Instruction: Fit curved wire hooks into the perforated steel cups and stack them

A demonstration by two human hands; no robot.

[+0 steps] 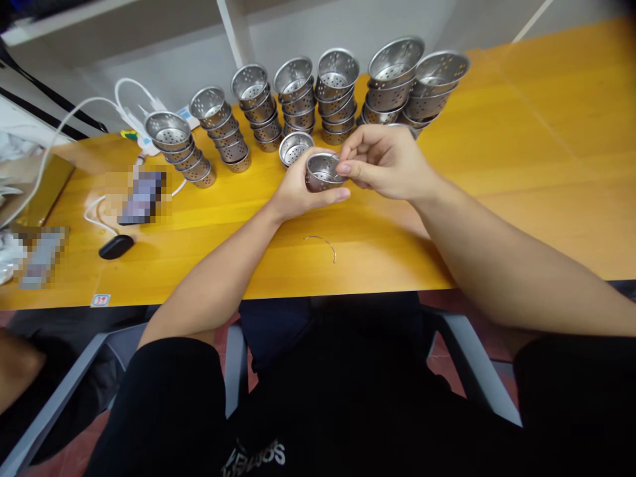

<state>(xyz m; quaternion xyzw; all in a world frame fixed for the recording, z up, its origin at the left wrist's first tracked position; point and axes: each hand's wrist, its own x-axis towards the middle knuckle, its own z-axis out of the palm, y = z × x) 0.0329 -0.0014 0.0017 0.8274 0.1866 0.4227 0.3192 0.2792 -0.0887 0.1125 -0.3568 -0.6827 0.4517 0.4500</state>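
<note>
A small perforated metal cup (322, 173) is held by my left hand (297, 189), its fingers and thumb wrapped around the side. At the cup's right rim, my right hand (382, 162) pinches a thin wire (337, 175) that reaches into the cup. Another curved thin wire (326, 244) lies on the yellow table (387, 258) just in front of my hands. Right behind my left hand stands a further perforated cup (296, 147), partly hidden by the fingers.
Several leaning stacks of perforated cups, from a left stack (171, 136) to a right stack (437, 79), line the table's back. A phone (143, 197), white cables and a black oval device (116, 246) lie left. Another person's arm (20, 364) shows at lower left.
</note>
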